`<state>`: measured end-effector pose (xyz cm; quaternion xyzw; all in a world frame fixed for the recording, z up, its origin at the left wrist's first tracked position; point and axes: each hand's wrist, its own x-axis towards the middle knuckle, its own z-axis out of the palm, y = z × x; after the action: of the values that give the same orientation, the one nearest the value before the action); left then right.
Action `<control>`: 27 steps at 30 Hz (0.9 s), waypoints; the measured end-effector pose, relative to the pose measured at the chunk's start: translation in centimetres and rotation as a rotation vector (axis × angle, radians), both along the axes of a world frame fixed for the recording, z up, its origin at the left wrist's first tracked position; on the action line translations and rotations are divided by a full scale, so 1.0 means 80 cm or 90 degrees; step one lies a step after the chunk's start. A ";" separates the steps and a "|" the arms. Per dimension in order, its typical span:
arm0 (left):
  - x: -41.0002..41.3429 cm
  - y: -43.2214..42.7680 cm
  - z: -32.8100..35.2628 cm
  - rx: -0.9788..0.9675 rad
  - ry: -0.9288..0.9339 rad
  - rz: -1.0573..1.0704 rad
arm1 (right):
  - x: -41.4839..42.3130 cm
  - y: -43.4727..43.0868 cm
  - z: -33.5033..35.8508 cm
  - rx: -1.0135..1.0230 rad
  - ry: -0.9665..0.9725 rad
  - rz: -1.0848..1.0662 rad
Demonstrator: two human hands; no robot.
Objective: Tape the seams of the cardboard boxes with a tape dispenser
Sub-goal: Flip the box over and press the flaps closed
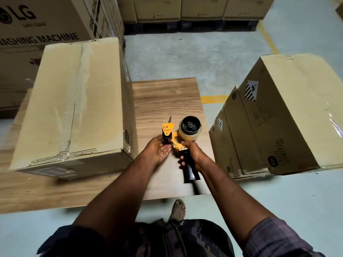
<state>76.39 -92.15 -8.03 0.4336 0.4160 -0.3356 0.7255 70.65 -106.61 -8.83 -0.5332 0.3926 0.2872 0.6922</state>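
1. The right hand (pixel 193 154) has its fingers curled fast round the black handle (pixel 191 171) of the tape dispenser (pixel 174 135). It holds the tool just above the near part of the wooden table (pixel 167 93).
2. The left hand (pixel 159 150) lies palm up with its fingers loosely straight, touching the dispenser's black roller end. Blur hides whether it has a tape end.
3. The dispenser looks stiff, a yellow frame with hard plastic parts, and probably light enough for one hand. The handle is the place to hold it. The blade (pixel 169 119) juts from the front, so fingers should stay behind the roller. The tape roll (pixel 190 127) is clear film, likely thin and quick to stick to itself.
4. Just left of the tool, a large cardboard box (pixel 74 101) sits on the table. A pale strip runs along its top seam, and the near edge looks creased. It should be stiff enough to press against.
5. To the right, more boxes (pixel 287 112) stand tilted on the floor.
6. Farthest off, printed cartons (pixel 37 25) are stacked.
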 end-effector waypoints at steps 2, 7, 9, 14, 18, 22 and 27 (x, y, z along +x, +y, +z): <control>0.004 -0.002 0.022 -0.032 -0.023 0.018 | 0.003 -0.002 0.016 -0.042 -0.064 -0.020; 0.009 0.009 0.119 -0.147 -0.124 0.095 | 0.025 -0.011 0.092 -0.125 -0.275 -0.056; 0.007 0.029 0.158 -0.216 -0.171 0.123 | 0.027 -0.002 0.134 -0.124 -0.358 -0.043; 0.000 0.114 0.211 -0.299 -0.294 0.066 | 0.027 0.048 0.204 -0.162 -0.508 -0.037; -0.007 0.182 0.227 -0.177 -0.321 0.001 | 0.022 0.109 0.227 -0.214 -0.597 0.010; -0.020 0.245 0.230 -0.036 -0.378 0.027 | 0.024 0.168 0.235 -0.303 -0.627 0.135; -0.046 0.356 0.210 0.125 -0.467 0.029 | 0.021 0.248 0.242 -0.462 -0.654 0.288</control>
<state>72.74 -63.68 8.79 0.5830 0.1684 -0.1006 0.7884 72.34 -86.75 10.49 -0.8703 -0.0367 -0.0154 0.4908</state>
